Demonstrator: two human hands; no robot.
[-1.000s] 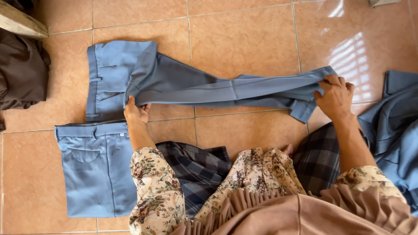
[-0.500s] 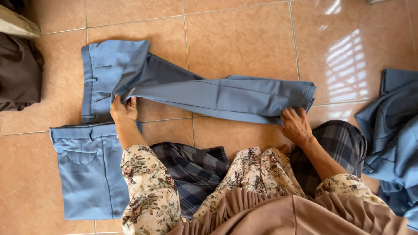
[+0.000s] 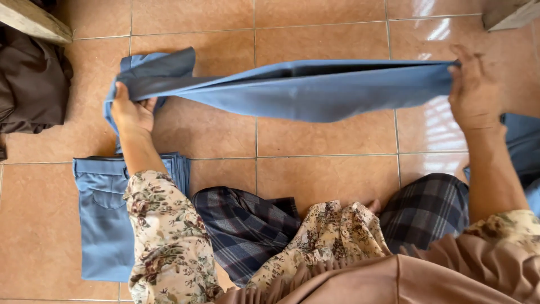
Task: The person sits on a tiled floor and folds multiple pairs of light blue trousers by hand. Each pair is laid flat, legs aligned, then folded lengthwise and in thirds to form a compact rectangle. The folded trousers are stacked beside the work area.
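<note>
Nearest the camera sit the person's lap, a brown pleated garment over a floral top, and the knees in a dark plaid cloth resting on the tiled floor. Just left of that plaid cloth lies a pair of blue trousers already folded, flat on the tiles with its pocket up.

Beyond the folded pair, the left hand is closed on the waist end of a second pair of blue trousers, and the right hand, well to the right of the folded pair, pinches the leg ends with its fingers curled over the hem. The trousers hang stretched between the two hands, lifted off the tiles, legs laid one on the other.

Judging from this, the step in hand is the fold of the second pair: the length is pulled taut. The next move seems to call for bringing the hem across to the waist with the edges kept aligned, then laying the bundle flat.

Farther off, up and left of the folded pair, a dark brown cloth lies heaped under a wooden edge. More blue fabric shows at the right border.
</note>
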